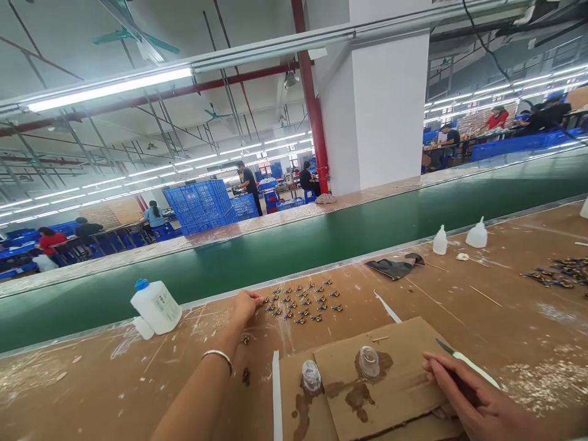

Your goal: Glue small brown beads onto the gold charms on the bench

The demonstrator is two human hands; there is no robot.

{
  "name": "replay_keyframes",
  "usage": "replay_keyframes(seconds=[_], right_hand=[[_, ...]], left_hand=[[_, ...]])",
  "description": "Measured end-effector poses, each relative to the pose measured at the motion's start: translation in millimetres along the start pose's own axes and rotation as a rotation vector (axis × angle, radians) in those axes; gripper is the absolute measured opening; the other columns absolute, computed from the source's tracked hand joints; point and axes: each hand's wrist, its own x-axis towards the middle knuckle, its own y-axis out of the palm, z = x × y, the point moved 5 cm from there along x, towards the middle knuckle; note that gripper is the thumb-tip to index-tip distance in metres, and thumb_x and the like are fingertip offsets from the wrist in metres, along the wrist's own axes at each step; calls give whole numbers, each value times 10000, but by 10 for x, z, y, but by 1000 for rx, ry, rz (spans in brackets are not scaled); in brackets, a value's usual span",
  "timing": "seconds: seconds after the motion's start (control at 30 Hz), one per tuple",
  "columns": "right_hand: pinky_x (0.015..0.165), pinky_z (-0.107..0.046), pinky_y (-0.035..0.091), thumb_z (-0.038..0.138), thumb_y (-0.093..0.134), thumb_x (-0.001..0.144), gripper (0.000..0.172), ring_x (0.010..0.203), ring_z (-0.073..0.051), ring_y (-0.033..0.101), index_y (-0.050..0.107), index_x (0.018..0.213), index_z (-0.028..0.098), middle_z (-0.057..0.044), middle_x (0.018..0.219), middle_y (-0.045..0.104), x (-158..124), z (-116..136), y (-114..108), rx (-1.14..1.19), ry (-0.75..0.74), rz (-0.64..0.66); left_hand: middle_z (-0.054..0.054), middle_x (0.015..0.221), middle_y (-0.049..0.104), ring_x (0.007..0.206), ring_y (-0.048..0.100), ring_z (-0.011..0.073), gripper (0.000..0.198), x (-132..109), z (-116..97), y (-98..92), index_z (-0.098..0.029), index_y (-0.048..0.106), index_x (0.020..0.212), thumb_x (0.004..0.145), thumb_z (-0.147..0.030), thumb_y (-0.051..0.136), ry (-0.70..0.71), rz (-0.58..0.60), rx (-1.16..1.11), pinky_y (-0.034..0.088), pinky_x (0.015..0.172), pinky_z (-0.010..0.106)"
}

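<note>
My left hand (248,305), with a bangle on the wrist, is closed in a pinch at the left edge of several rows of small blue-and-gold pieces (303,301). One such piece is at its fingertips. My right hand (468,392) is closed, thumb and fingers pressed together above the cardboard (408,349); whatever they hold is too small or hidden. Just beyond it lies a knife (475,367) with a pale green handle. Two small clear cups, one on the left (312,376) and one on the right (369,362), stand on the wet-stained cardboard.
A white bottle with a blue cap (157,307) stands at the left. Small squeeze bottles (440,240), a dark cloth (395,267) and a heap of pieces (563,271) are at the right. A green conveyor belt (294,229) runs behind the table. Other people work far off.
</note>
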Motion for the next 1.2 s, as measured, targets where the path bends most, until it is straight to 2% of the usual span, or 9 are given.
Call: replay_keyframes(seconds=[0.13,0.27,0.33,0.4,0.53,0.67,0.77,0.9,1.2], right_hand=[[636,-234,574,595,524,697,438,764,-184,691,721,838,230,-10,872,715,-6,30,-29,-36,26,-49],[704,-262,581,609,525,695,443,766,-180,689,704,877,247,7,881,713,-29,-28,-12,-27,90,-49],[748,-288,581,617,524,690,444,805,-196,687,699,882,256,3,888,712,-41,-65,1,-15,132,-36],[805,-318,571,624,515,687,446,851,-210,681,696,885,267,4,896,710,-56,-112,13,-15,178,-17],[813,-314,568,631,514,677,443,896,-210,671,692,890,286,21,938,704,-77,-169,2,-43,181,-48],[739,-287,580,641,529,641,455,864,-209,677,701,861,282,23,894,709,-66,-98,-10,-35,181,-60],[785,-343,573,659,517,599,478,832,-226,681,705,817,277,21,819,711,-46,12,-22,10,233,-39],[839,-418,550,655,534,527,477,829,-259,677,703,768,280,19,822,711,-34,117,-57,45,286,-49],[827,-415,551,635,531,518,464,861,-259,673,698,785,294,24,805,707,-64,183,-78,71,346,-66]], left_hand=[[38,1000,625,867,610,179,287,-171,79,-185,-129,604,997,854,-375,563,98,-32,45,516,746,355],[-9,734,652,721,614,146,187,-627,262,-307,-137,653,782,819,-309,590,245,-33,70,484,700,306],[-25,651,667,671,617,152,142,-908,382,-297,-176,686,698,763,-264,596,318,-28,86,458,655,265],[-27,661,689,659,629,154,148,-1159,501,-256,-209,701,666,743,-264,587,389,-26,112,451,632,246],[-7,734,707,688,648,155,206,-1478,659,-180,-242,711,718,804,-317,540,538,-86,193,476,638,244],[21,770,699,744,644,164,248,-1624,638,-150,-237,700,765,866,-335,495,715,-217,290,497,678,264],[18,766,685,740,628,155,259,-1696,548,-116,-231,681,797,896,-327,462,866,-297,363,498,700,271],[7,724,645,686,584,139,251,-1780,445,-62,-212,638,791,915,-232,421,1027,-370,462,479,702,280],[7,795,644,717,582,123,194,-1960,435,-32,-180,572,899,875,-44,436,1126,-504,558,385,914,394]])
